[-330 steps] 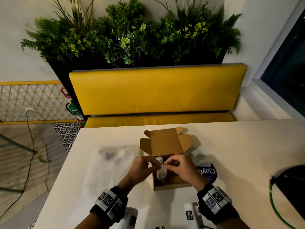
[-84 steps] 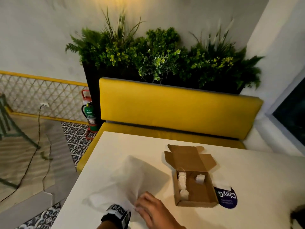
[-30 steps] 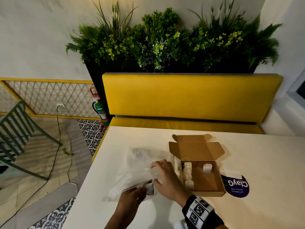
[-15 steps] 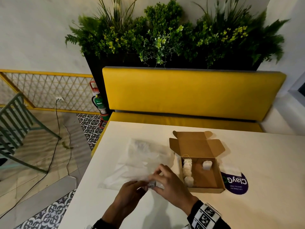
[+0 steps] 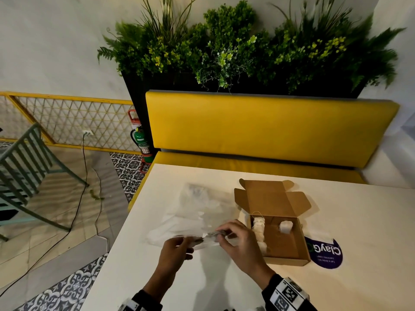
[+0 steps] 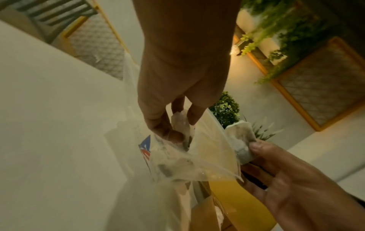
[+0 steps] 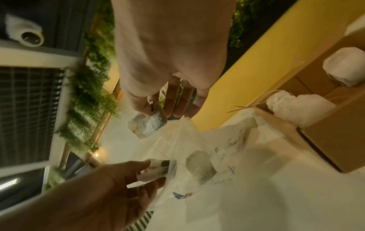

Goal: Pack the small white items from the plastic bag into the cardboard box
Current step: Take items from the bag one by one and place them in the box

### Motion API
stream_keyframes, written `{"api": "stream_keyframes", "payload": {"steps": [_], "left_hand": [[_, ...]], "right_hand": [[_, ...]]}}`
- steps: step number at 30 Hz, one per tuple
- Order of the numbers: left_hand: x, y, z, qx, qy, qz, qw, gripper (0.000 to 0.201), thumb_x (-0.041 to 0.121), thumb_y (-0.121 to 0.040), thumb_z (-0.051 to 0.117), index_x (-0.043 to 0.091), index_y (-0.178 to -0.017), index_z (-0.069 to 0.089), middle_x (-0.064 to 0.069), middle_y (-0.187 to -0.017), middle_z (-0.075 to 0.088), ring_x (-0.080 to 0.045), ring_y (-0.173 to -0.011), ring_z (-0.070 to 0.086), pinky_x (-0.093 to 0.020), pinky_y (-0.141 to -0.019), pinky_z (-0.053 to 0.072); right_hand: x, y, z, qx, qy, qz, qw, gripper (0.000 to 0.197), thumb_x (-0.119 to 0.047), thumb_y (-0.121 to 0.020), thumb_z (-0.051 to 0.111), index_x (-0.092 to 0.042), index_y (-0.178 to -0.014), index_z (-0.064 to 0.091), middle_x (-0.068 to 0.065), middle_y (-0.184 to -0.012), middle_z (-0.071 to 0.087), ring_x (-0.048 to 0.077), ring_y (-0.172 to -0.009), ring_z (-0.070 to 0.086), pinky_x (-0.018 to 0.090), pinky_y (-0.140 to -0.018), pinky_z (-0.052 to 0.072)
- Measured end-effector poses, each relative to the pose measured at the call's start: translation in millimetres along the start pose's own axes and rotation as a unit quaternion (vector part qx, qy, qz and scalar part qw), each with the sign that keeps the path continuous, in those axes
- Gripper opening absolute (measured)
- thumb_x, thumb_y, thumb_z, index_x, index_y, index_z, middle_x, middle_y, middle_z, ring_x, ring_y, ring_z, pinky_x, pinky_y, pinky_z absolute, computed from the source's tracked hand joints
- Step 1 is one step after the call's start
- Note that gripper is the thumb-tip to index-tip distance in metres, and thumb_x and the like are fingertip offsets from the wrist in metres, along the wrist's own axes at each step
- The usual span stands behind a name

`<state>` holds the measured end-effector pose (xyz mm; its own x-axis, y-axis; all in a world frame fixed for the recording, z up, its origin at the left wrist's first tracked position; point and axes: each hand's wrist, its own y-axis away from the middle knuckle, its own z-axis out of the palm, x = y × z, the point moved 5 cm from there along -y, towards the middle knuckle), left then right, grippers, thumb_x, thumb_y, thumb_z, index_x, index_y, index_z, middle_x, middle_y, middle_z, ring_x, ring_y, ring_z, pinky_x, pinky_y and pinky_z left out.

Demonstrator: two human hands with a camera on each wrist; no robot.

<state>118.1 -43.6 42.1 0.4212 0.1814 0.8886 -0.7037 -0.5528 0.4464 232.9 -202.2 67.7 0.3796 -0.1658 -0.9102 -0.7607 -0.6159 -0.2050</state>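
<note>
A clear plastic bag (image 5: pixel 197 212) lies on the table left of the open cardboard box (image 5: pixel 289 259). My left hand (image 5: pixel 193 240) pinches the bag's near edge (image 6: pixel 207 157), holding its mouth up. Just outside that mouth, my right hand (image 7: pixel 156 109) pinches a small white item (image 7: pixel 146 125) between thumb and fingers; the same item (image 6: pixel 241 140) shows in the left wrist view. More items (image 7: pixel 199 165) show dimly through the bag. Inside the box, a row of white items (image 5: pixel 258 230) lines the left wall and one (image 5: pixel 285 226) sits at the back right.
A purple round sticker (image 5: pixel 325 252) lies on the table right of the box. The box lid (image 5: pixel 267 196) stands open toward the yellow bench (image 5: pixel 258 129). The table's left edge (image 5: pixel 125 223) is close to the bag, with floor beyond it.
My right hand has left the top of the bag and come to its mouth, where it now pinches a white item. The left hand keeps its hold on the bag's edge.
</note>
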Motion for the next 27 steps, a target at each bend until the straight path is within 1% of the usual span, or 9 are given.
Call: {"api": "stream_keyframes", "payload": {"steps": [2,4,6,10,15,18,22,25,27], "left_hand": [[3,-1,-2,0.028,-0.077,0.034,0.996,0.031,0.02,-0.092,0.055,0.028,-0.074,0.079,0.006,-0.083,0.075,-0.014,-0.072,0.062,-0.028,-0.062,0.053],[3,-2,-5,0.053,-0.105,0.05,0.992,0.028,0.026,-0.09,0.056,0.027,-0.073,0.078,0.004,-0.082,0.073,-0.014,-0.07,0.063,-0.03,-0.06,0.053],[0,-5,-6,0.05,-0.068,0.037,0.996,0.026,0.018,-0.093,0.056,0.017,-0.079,0.077,-0.002,-0.089,0.073,-0.017,-0.073,0.065,-0.03,-0.06,0.053],[-8,-6,-1,-0.014,0.072,-0.03,0.997,0.027,0.004,-0.095,0.046,-0.004,-0.094,0.072,-0.022,-0.098,0.072,-0.023,-0.079,0.067,-0.03,-0.066,0.053],[-10,-5,4,-0.007,0.144,-0.055,0.988,0.026,-0.008,-0.09,0.045,-0.011,-0.087,0.07,-0.028,-0.093,0.071,-0.029,-0.077,0.063,-0.033,-0.072,0.055],[-10,-9,4,0.03,0.126,-0.036,0.991,0.028,-0.011,-0.09,0.043,-0.006,-0.087,0.071,-0.018,-0.082,0.073,-0.03,-0.078,0.065,-0.039,-0.078,0.057],[-8,-17,6,0.072,-0.065,0.032,0.995,0.021,0.005,-0.091,0.056,0.006,-0.08,0.074,-0.005,-0.078,0.073,-0.025,-0.081,0.069,-0.038,-0.079,0.057],[-3,-19,18,0.071,-0.286,0.132,0.946,0.013,0.019,-0.088,0.063,0.016,-0.088,0.076,0.009,-0.089,0.071,-0.01,-0.082,0.064,-0.018,-0.07,0.044],[-9,-25,31,0.029,-0.362,0.154,0.919,0.019,0.033,-0.089,0.058,0.022,-0.095,0.073,0.006,-0.096,0.073,-0.015,-0.091,0.066,-0.017,-0.073,0.046]], "right_hand": [[4,0,-3,0.005,-0.069,0.065,0.995,0.007,-0.021,-0.081,0.068,-0.025,-0.087,0.07,-0.008,-0.086,0.07,0.012,-0.083,0.065,0.032,-0.075,0.055],[9,0,-5,0.0,-0.14,0.119,0.983,0.011,-0.03,-0.078,0.07,-0.024,-0.087,0.07,0.0,-0.086,0.072,0.016,-0.081,0.067,0.032,-0.071,0.055],[15,1,-6,-0.005,-0.209,0.168,0.963,0.016,-0.029,-0.079,0.072,-0.02,-0.092,0.07,0.006,-0.088,0.073,0.019,-0.077,0.066,0.028,-0.065,0.053],[21,4,-5,-0.007,-0.331,0.245,0.911,0.014,-0.005,-0.09,0.064,-0.007,-0.104,0.067,0.013,-0.09,0.071,0.022,-0.074,0.065,0.03,-0.066,0.054],[24,6,-3,-0.011,-0.384,0.283,0.879,0.017,-0.002,-0.092,0.059,-0.004,-0.106,0.068,0.016,-0.088,0.069,0.026,-0.074,0.066,0.032,-0.067,0.056],[26,5,-2,-0.01,-0.389,0.29,0.875,0.017,-0.002,-0.092,0.058,-0.002,-0.107,0.065,0.017,-0.088,0.068,0.029,-0.077,0.065,0.034,-0.07,0.056],[28,6,-2,-0.015,-0.396,0.303,0.867,0.018,-0.002,-0.093,0.057,0.0,-0.11,0.062,0.018,-0.089,0.067,0.03,-0.08,0.065,0.036,-0.073,0.056],[29,7,-3,-0.019,-0.401,0.306,0.863,0.019,-0.003,-0.093,0.057,-0.001,-0.111,0.062,0.019,-0.091,0.068,0.031,-0.081,0.065,0.036,-0.074,0.056],[30,7,-4,-0.015,-0.405,0.304,0.862,0.017,-0.002,-0.093,0.057,0.0,-0.11,0.062,0.019,-0.09,0.068,0.031,-0.08,0.065,0.036,-0.074,0.055]]}}
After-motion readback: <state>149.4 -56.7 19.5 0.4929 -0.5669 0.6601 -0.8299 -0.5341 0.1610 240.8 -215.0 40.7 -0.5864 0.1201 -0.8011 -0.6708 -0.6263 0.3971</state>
